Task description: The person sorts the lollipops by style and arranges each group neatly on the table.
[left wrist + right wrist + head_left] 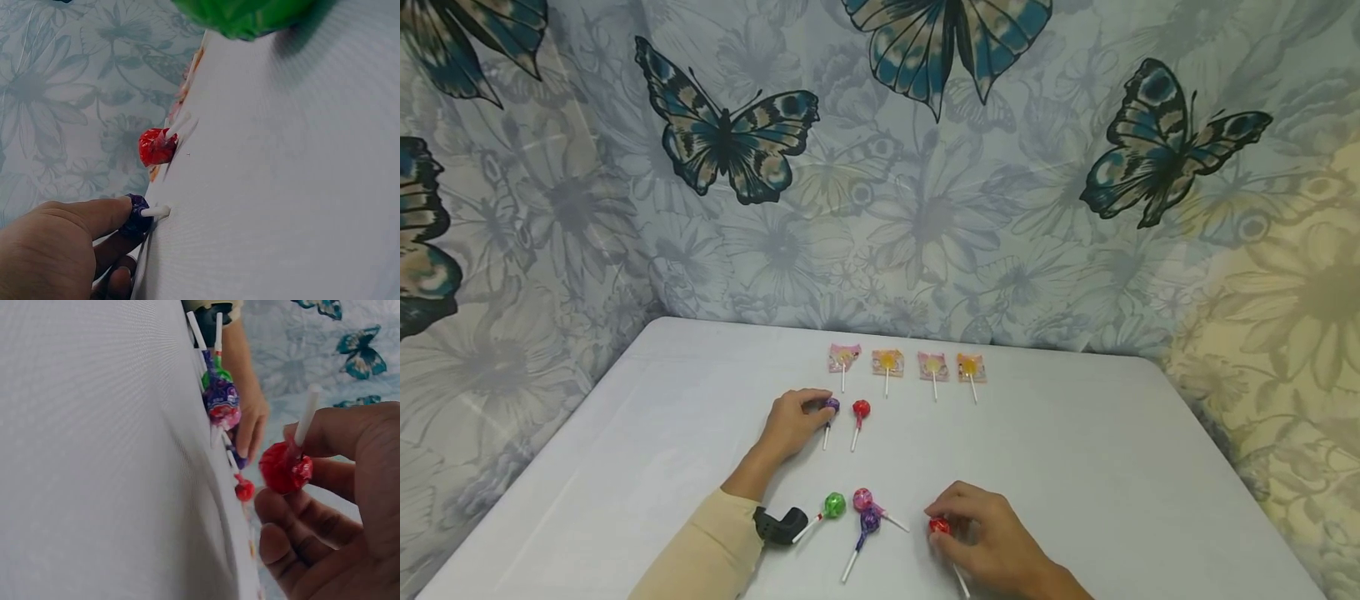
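My left hand pinches the wrapped head of a purple lollipop between thumb and fingers; its white stick points toward me. Just right of it lies a red lollipop. Nearer the front, my right hand grips a second red lollipop by its head, and the right wrist view shows the stick sticking out past the fingers. Between the two arms are a green lollipop, a pink lollipop and another purple lollipop; the pink and purple heads touch.
Along the far side of the white table, several lollipops in flat clear wrappers stand in a row, from a pink one to an orange one. A butterfly-patterned wall covering rises behind the table's back edge.
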